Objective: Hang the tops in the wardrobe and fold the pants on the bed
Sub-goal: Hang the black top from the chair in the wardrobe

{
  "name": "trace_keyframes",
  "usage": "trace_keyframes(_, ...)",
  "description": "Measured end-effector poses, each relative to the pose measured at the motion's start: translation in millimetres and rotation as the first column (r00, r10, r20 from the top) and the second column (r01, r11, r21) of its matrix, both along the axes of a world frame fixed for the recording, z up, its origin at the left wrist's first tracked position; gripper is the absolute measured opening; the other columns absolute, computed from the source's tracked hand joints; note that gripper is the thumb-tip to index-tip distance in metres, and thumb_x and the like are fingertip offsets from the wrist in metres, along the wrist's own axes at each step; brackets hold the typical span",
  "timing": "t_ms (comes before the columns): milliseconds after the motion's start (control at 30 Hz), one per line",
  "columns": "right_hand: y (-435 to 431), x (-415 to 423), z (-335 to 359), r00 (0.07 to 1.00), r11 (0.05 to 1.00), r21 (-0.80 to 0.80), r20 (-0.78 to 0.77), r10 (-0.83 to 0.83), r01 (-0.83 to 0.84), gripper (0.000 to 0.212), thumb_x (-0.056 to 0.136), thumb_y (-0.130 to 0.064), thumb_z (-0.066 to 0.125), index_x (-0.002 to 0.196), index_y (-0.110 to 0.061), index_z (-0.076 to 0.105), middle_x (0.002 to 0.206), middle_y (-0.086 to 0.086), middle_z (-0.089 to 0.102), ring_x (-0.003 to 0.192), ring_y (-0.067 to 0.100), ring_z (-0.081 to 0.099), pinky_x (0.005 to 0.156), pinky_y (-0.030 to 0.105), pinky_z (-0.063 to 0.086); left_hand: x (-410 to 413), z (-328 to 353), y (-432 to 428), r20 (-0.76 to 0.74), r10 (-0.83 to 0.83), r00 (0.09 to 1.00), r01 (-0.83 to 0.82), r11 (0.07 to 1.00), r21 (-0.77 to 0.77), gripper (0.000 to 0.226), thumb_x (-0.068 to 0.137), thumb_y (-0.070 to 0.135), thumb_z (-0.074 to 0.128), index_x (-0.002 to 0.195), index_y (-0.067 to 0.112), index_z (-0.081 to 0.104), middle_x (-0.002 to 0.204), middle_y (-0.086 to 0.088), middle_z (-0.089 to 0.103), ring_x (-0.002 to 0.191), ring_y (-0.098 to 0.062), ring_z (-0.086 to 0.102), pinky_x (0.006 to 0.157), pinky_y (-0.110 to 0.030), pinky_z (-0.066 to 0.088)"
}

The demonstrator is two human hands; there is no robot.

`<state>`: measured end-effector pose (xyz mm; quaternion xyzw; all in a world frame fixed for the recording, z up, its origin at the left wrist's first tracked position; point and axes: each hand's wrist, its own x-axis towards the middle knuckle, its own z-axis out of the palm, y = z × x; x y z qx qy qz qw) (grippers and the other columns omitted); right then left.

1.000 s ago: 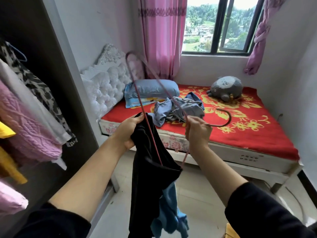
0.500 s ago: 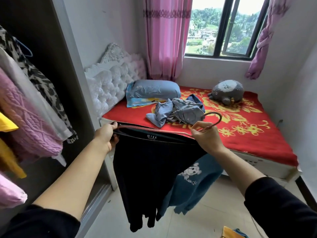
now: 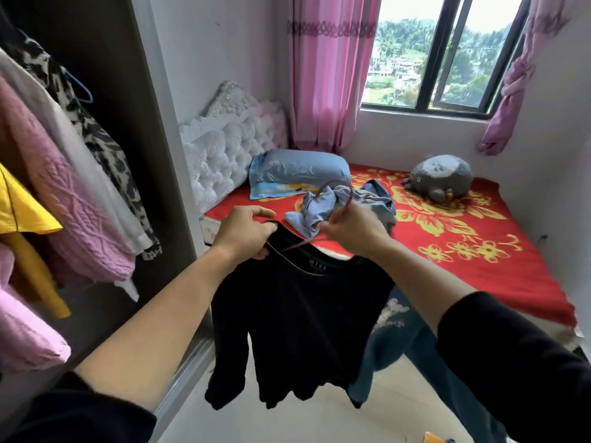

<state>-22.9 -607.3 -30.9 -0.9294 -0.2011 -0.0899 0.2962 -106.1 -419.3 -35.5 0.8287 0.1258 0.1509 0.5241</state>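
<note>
A person's left hand (image 3: 246, 233) and right hand (image 3: 353, 233) hold a black top (image 3: 300, 318) between the wardrobe (image 3: 153, 123) on the left and the bed (image 3: 479, 251) on the far right. From my remote seat I see a clear change over the last second: then the top hung bunched in a dark rope with the hanger (image 3: 344, 204) tipped high above it; half a second ago it was stretched flat between the hands; now the hands are closer together at the neckline and the top drops open from its shoulders, sleeves loose, hem near the floor. The left hand's fingers are curled round the collar edge; the right hand is clamped on the hanger's neck, the hook rising on the far side, one thin arm visible inside the neck opening. I judge the top threaded, or nearly so, with the collar getting a last tug; the swing left to the wardrobe rail, where a pink sweater (image 3: 64, 199) hangs, comes next. A blue garment (image 3: 393, 350) dangles behind the top; how it is held I cannot tell. The pants (image 3: 371, 203) lie in a heap on the bed, unfolded.
</note>
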Motion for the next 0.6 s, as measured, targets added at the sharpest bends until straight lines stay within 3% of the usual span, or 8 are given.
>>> trace_keyframes(67,-4.0,11.1,15.7,0.999,0.974,0.223,-0.031,-0.031,0.037,0.036,0.085,-0.03,0.067,0.062,-0.003,0.065,0.058,0.009,0.056,0.052,0.016,0.048,0.056,0.029,0.039,-7.2,5.2,6.5,0.01,-0.082,0.997,0.082,0.996,0.02,0.013,0.087,0.022,0.065,0.1,0.024,0.068,0.067,0.003,0.063,0.055,-0.008,0.061,0.054,-0.023,0.053)
trace_keyframes(100,-6.8,14.6,22.1,0.999,0.959,0.282,-0.049,-0.022,0.035,0.036,0.085,-0.029,0.068,0.058,-0.007,0.064,0.056,0.01,0.056,0.05,0.014,0.047,0.055,0.028,0.038,-9.3,6.8,13.1,0.034,-0.074,0.997,0.071,0.993,0.09,0.015,0.085,0.027,0.066,0.1,0.028,0.069,0.076,0.005,0.065,0.068,-0.009,0.063,0.063,-0.022,0.053)
trace_keyframes(167,-8.6,14.9,27.2,0.997,0.949,0.314,-0.074,0.014,0.01,0.032,0.085,-0.031,0.07,0.059,-0.013,0.068,0.055,0.004,0.062,0.048,0.008,0.051,0.052,0.024,0.041,-9.8,4.8,26.6,-0.015,-0.041,0.999,0.044,0.934,0.353,0.028,0.082,0.034,0.068,0.11,0.033,0.066,0.105,0.004,0.063,0.102,-0.012,0.057,0.087,-0.026,0.045)
trace_keyframes(233,-3.1,12.0,26.0,0.998,0.947,0.32,-0.06,0.024,-0.003,0.032,0.084,-0.034,0.071,0.063,-0.011,0.071,0.044,-0.009,0.059,0.038,-0.002,0.049,0.043,0.013,0.038,-10.2,-3.6,29.6,-0.179,-0.069,0.981,0.155,0.836,0.527,0.038,0.086,0.041,0.063,0.121,0.028,0.058,0.118,-0.002,0.057,0.12,-0.02,0.046,0.103,-0.038,0.038)
trace_keyframes(300,2.0,11.3,26.4,0.997,0.937,0.35,-0.065,0.036,-0.011,0.038,0.083,-0.035,0.073,0.065,-0.002,0.068,0.037,-0.009,0.053,0.032,-0.001,0.045,0.038,0.012,0.034,-9.0,-13.2,22.8,-0.202,-0.08,0.976,0.18,0.818,0.547,0.029,0.093,0.042,0.053,0.105,0.016,0.057,0.096,-0.002,0.059,0.106,-0.027,0.055,0.094,-0.045,0.042)
trace_keyframes(367,3.2,13.1,28.6,0.995,0.928,0.368,-0.062,0.079,-0.05,0.043,0.082,-0.034,0.074,0.069,0.006,0.066,0.039,-0.005,0.05,0.031,0.001,0.041,0.038,0.014,0.034,-6.1,-19.5,16.9,-0.08,-0.054,0.995,0.091,0.812,0.577,0.03,0.097,0.038,0.046,0.084,0.011,0.048,0.073,0.003,0.049,0.09,-0.03,0.057,0.085,-0.044,0.042)
trace_keyframes(467,4.3,13.0,33.2,0.984,0.956,0.256,-0.07,0.164,-0.141,0.041,0.086,-0.032,0.069,0.076,0.008,0.066,0.048,0.002,0.052,0.033,0.0,0.039,0.039,0.012,0.033,-2.5,-21.2,12.0,0.047,-0.029,0.998,-0.008,0.773,0.635,0.029,0.098,0.039,0.042,0.08,0.016,0.042,0.075,0.004,0.049,0.087,-0.026,0.052,0.086,-0.045,0.035)
trace_keyframes(600,5.3,16.1,37.3,0.951,0.948,0.186,-0.121,0.283,-0.259,0.033,0.09,-0.034,0.063,0.079,-0.004,0.07,0.046,-0.009,0.054,0.037,-0.003,0.044,0.044,0.014,0.036,3.8,-19.0,13.2,0.088,-0.051,0.995,-0.017,0.768,0.64,0.032,0.097,0.043,0.042,0.08,0.017,0.047,0.067,0.009,0.048,0.078,-0.019,0.049,0.085,-0.044,0.034)
